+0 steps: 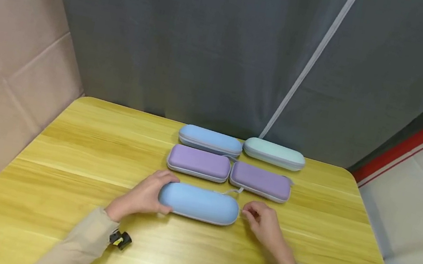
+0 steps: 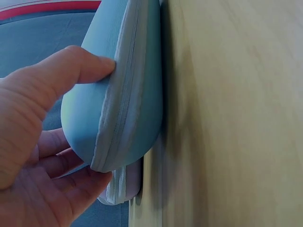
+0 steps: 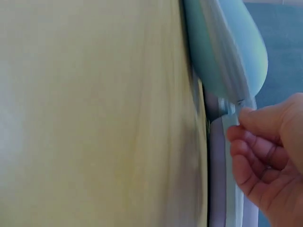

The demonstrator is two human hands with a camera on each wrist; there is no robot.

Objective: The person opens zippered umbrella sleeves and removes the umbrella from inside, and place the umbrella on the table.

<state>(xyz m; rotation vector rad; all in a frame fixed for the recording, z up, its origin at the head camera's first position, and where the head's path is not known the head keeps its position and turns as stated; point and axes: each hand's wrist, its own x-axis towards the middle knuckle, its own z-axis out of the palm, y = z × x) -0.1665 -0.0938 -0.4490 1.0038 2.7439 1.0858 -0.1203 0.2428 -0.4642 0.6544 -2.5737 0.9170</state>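
Observation:
A light blue zippered hard case (image 1: 199, 203) lies on the table in front of the person, its grey zipper (image 2: 124, 90) running round the side. The left hand (image 1: 146, 193) grips its left end, thumb on the near side and fingers around the far side. At the right end, the right hand (image 1: 266, 226) has thumb and forefinger pinched together on the zipper pull, which the fingertips mostly hide; its other fingers (image 3: 244, 165) are curled. A wrist loop (image 1: 232, 191) sticks out behind the case. The zipper looks closed along the visible side.
Behind lie two purple cases (image 1: 199, 163) side by side, and farther back another blue case (image 1: 210, 140) and a mint green case (image 1: 274, 153). The wooden table (image 1: 58, 180) ends at a dark grey curtain (image 1: 176, 41).

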